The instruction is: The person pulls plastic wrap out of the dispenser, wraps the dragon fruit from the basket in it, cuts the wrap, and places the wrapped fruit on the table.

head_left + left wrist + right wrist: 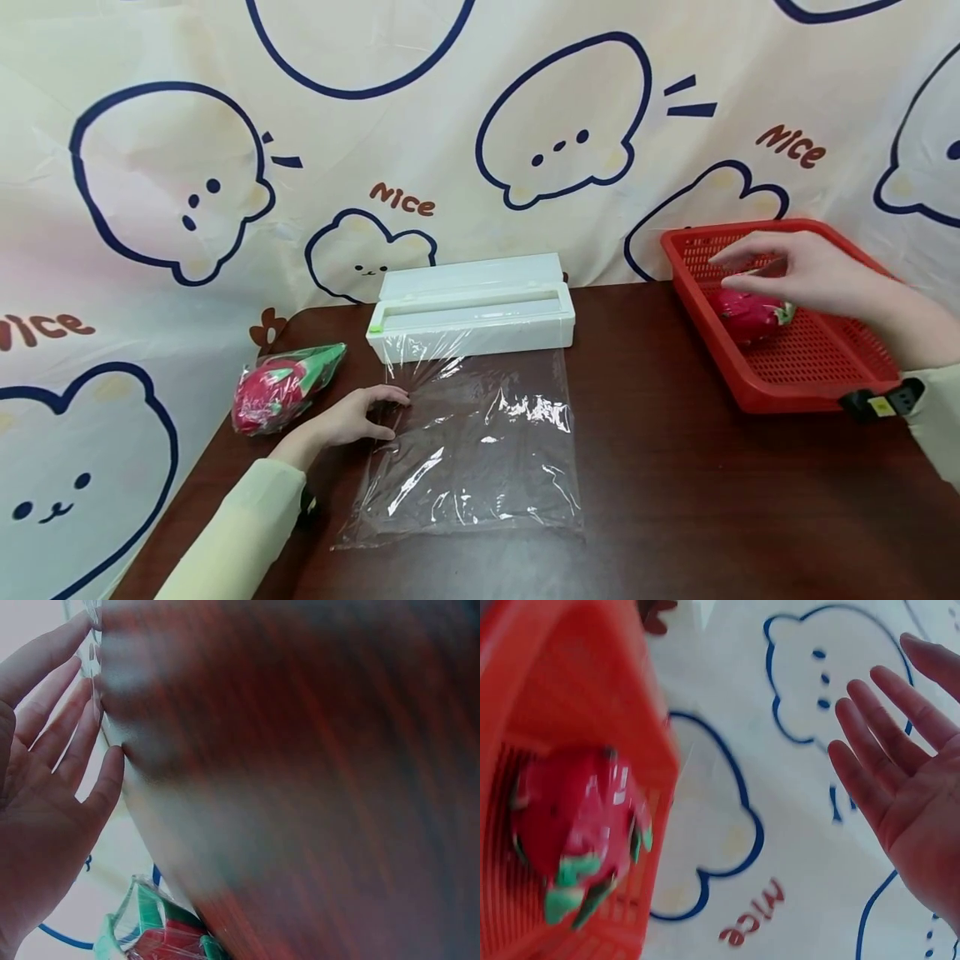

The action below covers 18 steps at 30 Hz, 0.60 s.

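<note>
A sheet of clear plastic wrap (487,450) lies on the table, running out from a white wrap dispenser box (480,329) whose lid stands up. At the sheet's left edge my left hand (348,419) rests with relaxed fingers, fingertips touching the film and table. My right hand (806,271) hovers above the red basket (810,358), fingers loosely spread and holding nothing. Inside the basket lies a pink dragon fruit (750,312) with green tips, partly covered by that hand in the head view. The right wrist view shows the dragon fruit (581,817) apart from the open palm (922,795).
A second dragon fruit (277,387), wrapped in film, sits at the table's left edge beside the left forearm. Behind the brown table (645,483) hangs a cream cloth (450,142) printed with cartoon bears.
</note>
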Each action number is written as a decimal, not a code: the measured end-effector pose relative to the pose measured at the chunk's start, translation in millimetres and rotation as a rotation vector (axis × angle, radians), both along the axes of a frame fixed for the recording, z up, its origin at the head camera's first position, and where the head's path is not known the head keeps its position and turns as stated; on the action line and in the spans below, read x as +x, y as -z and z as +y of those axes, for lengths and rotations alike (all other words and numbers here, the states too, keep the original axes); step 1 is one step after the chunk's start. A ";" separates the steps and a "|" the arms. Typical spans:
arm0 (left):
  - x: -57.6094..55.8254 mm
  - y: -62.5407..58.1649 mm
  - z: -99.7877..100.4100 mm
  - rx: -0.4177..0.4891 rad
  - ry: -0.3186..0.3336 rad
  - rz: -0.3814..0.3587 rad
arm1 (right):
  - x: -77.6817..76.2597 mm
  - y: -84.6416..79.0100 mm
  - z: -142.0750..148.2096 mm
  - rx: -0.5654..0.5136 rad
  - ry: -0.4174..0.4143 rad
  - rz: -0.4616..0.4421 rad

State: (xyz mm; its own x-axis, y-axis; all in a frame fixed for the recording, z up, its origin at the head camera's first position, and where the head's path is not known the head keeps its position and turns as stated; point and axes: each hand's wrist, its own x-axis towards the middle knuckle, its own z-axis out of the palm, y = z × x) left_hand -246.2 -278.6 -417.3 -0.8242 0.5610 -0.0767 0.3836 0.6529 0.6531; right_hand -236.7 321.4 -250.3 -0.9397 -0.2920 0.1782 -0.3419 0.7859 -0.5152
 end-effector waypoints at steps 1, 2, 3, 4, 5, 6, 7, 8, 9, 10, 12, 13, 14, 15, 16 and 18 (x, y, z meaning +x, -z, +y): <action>-0.1 0.2 0.2 -0.001 -0.003 -0.002 | -3.7 -1.2 4.1 0.008 0.021 -0.002; -0.2 0.5 0.3 -0.005 -0.006 0.000 | -7.7 -2.3 8.2 0.014 0.038 -0.005; -0.4 0.7 0.4 -0.008 -0.010 0.001 | -11.6 -3.2 12.6 0.011 0.054 -0.009; -0.3 0.8 0.0 -0.011 -0.013 0.003 | -15.8 -3.9 16.4 0.006 0.069 -0.015; -0.2 0.7 -0.4 -0.013 -0.016 0.003 | -20.3 -4.5 20.3 0.004 0.080 -0.018; -0.1 0.7 -0.7 -0.015 -0.018 0.004 | -24.8 -4.9 24.2 0.003 0.087 -0.018; 0.0 0.7 -1.0 -0.016 -0.020 0.004 | -29.2 -5.0 28.0 0.004 0.094 -0.016; 0.1 0.6 -1.3 -0.018 -0.021 0.006 | -33.1 -5.0 31.6 0.004 0.098 -0.017; 0.2 0.5 -1.4 -0.017 -0.022 0.005 | -36.7 -4.9 35.0 0.007 0.104 -0.020; 0.3 0.5 -1.5 -0.017 -0.022 0.006 | -40.6 -4.4 37.9 0.015 0.108 -0.026; 0.6 0.1 -1.2 -0.013 -0.024 0.004 | -47.4 -2.2 43.4 0.034 0.111 -0.058; 0.8 0.0 -0.9 -0.012 -0.025 0.004 | -50.2 -0.6 45.9 0.048 0.113 -0.079; 1.1 -0.3 -0.5 -0.010 -0.026 0.000 | -52.6 1.4 48.3 0.060 0.111 -0.107; 1.3 -0.5 0.1 -0.007 -0.027 -0.004 | -54.9 4.0 51.0 0.073 0.111 -0.132; 1.5 -0.7 0.6 -0.005 -0.028 -0.009 | -57.0 6.9 53.8 0.088 0.107 -0.158; 1.4 -1.0 1.6 -0.004 -0.029 -0.016 | -60.8 13.9 59.1 0.116 0.094 -0.196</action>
